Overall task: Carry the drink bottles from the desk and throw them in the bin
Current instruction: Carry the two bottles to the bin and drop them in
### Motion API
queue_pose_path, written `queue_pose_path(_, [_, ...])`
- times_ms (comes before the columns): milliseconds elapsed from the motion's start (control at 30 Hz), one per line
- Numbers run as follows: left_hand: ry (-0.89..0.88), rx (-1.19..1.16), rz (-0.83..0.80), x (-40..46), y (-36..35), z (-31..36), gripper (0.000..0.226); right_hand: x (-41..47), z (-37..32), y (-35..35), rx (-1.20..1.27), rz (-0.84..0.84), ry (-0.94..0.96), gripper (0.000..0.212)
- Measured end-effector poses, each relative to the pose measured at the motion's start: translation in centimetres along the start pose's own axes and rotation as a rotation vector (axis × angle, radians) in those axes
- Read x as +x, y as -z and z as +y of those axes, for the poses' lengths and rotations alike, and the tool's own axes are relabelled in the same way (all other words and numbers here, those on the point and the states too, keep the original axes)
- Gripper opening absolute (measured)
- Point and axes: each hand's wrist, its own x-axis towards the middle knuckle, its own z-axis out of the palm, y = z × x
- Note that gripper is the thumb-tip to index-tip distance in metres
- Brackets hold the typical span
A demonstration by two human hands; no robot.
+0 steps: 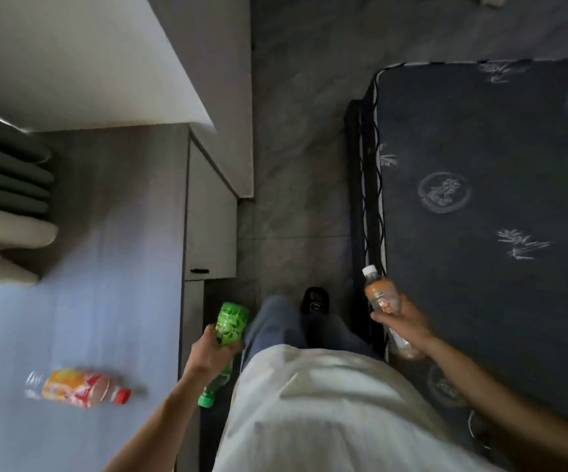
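My left hand (207,352) grips a green bottle (229,323) around its middle, cap pointing down toward me, just off the desk's right edge. My right hand (400,320) holds a clear bottle with an orange label (381,296), its white cap pointing up and away, beside the mattress edge. A third bottle with an orange and red label and a red cap (78,388) lies on its side on the grey desk (115,250) at the lower left. No bin is in view.
A dark patterned mattress (487,216) fills the right side. A narrow strip of grey floor (296,172) runs ahead between it and the desk's cabinet (211,226). Folded cushions (6,185) are stacked at the desk's far left. My legs and a black slipper (315,299) are below.
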Motion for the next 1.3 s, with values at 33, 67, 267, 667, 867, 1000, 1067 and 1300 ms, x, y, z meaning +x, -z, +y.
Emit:
queue_pose_path(33, [0.027,0.005,0.000,0.5,0.3,0.2,0.046,1.0,-1.8,0.6,-0.015,0.005,0.028,0.042])
queue_pose_path(67, [0.045,0.009,0.000,1.1,0.7,0.5,0.046,2.0,-3.6,1.1,-0.032,0.009,0.056,0.042])
queue_pose_path(267, [0.129,-0.017,-0.037,5.8,3.5,5.0,0.058,8.3,-13.9,3.6,-0.045,-0.012,0.164,0.043])
queue_pose_path(667, [-0.083,-0.012,-0.113,19.0,14.0,29.2,0.053,15.4,-21.9,8.1,-0.110,0.044,-0.037,0.061])
queue_pose_path(867, [-0.221,-0.049,-0.105,25.1,17.5,44.3,0.064,19.3,-22.2,12.1,-0.046,0.050,-0.146,0.041])
queue_pose_path(1000, [-0.240,-0.008,-0.107,27.9,19.1,51.1,0.066,23.8,-25.7,15.8,-0.070,0.021,-0.151,0.038])
queue_pose_path(1067, [-0.216,0.020,-0.097,29.1,19.9,53.2,0.065,26.6,-28.6,17.9,-0.138,-0.005,-0.184,0.055])
queue_pose_path(1300, [-0.068,0.043,-0.074,32.0,22.8,55.3,0.071,36.4,-41.9,24.5,-0.177,-0.054,-0.024,0.065])
